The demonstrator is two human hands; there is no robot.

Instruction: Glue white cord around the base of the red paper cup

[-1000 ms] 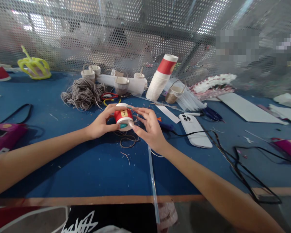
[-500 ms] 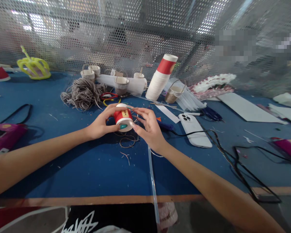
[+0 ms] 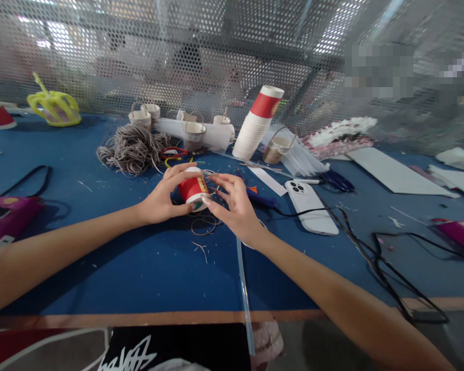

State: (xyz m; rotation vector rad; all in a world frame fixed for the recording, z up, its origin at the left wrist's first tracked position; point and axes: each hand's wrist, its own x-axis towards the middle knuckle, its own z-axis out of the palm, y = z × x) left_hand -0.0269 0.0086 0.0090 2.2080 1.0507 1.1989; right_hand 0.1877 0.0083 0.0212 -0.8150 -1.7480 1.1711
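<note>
A red and white paper cup (image 3: 191,188) lies tilted between my hands above the blue table. My left hand (image 3: 166,193) grips it from the left, with its fingers over the top and its thumb low on the near end. From the right, my right hand (image 3: 232,198) holds the cup's near end with thumb and fingertips. Thin grey cord (image 3: 204,226) lies in loose loops on the table just below the cup. Beyond my right hand rests a blue glue gun (image 3: 262,198), partly hidden by that hand.
Behind stand a leaning cup stack (image 3: 257,123), a grey cord bundle (image 3: 129,149) and several small cord-handled buckets (image 3: 194,135). A white phone (image 3: 311,208) lies at right, a black cable (image 3: 355,239) across it. A clear glue stick (image 3: 244,293) overhangs the table's front edge (image 3: 158,319).
The cup has turned between my hands, so its yellow label now faces further right. My left fingers have shifted over it, and its near end has moved slightly left.
</note>
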